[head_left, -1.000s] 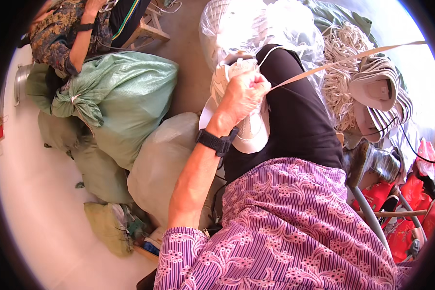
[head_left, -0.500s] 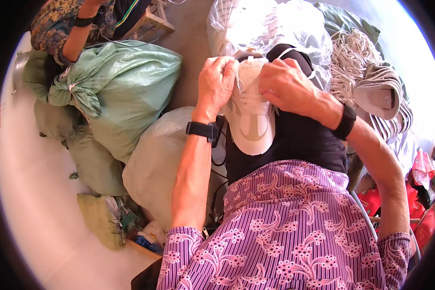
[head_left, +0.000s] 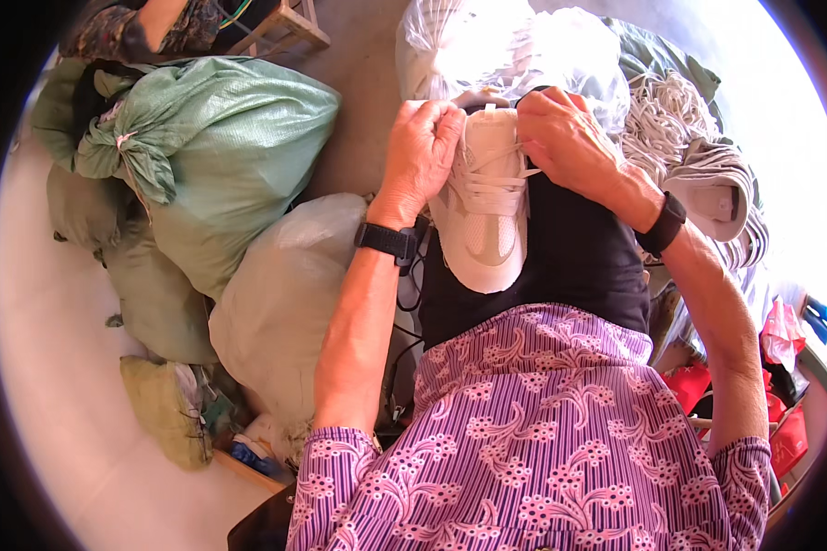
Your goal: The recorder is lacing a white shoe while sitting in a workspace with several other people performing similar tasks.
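A white sneaker (head_left: 492, 207) with mesh on its toe rests on my black-covered lap, toe toward me. Its white shoelace (head_left: 489, 184) crosses the front below the tongue, and a strand juts out at the right side. My left hand (head_left: 423, 151) is closed on the upper left edge of the shoe, thumb and fingers pressed together. At the upper right edge, my right hand (head_left: 574, 147) is pinched with fingers curled, by the lace; the fingertips are partly hidden, and what exactly lies between them is hard to see.
Large green sacks (head_left: 239, 138) and a pale plastic bag (head_left: 289, 303) lie at left. Ahead is a clear bag (head_left: 515, 46) of white items. At right are a heap of laces (head_left: 671, 119) and stacked shoe uppers (head_left: 717, 197). A person's arm (head_left: 161, 20) shows at far left.
My right hand has moved from over the tongue out to the shoe's right edge. The left hand keeps its hold. The view has shifted slightly.
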